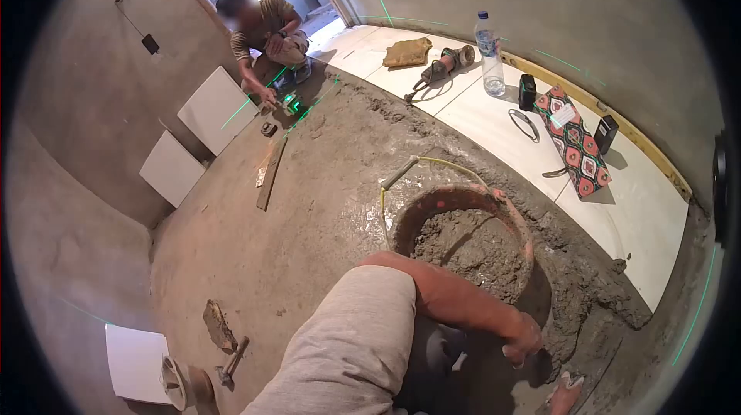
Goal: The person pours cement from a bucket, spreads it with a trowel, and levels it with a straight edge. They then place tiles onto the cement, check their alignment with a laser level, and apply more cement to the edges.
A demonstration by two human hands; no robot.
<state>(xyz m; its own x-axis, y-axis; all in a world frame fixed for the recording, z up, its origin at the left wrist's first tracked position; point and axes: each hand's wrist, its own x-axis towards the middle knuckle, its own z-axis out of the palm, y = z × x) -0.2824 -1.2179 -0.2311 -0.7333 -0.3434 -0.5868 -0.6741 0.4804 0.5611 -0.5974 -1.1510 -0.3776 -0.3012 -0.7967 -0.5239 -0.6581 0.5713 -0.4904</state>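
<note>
My left hand (525, 340) reaches down over the mortar beside the tub, below a grey sleeve (347, 330). Its fingers are curled, and a small dark shape lies just under them. Low in the view, my right hand (567, 394) is close to the wet mortar (571, 315); its fingers are partly seen and whatever they may hold is unclear. A reddish round tub (413, 218) of mortar, with a yellow-wire handle (400, 173), stands just beyond my left forearm.
Another person (266, 37) crouches by the doorway, one hand at a green laser level (292, 104). White floor tiles (494, 133) carry a bottle (489, 56), a power tool (444, 68) and a patterned cloth (575, 145). A hammer (231, 365) lies at lower left; a wooden strip (270, 173) lies farther off.
</note>
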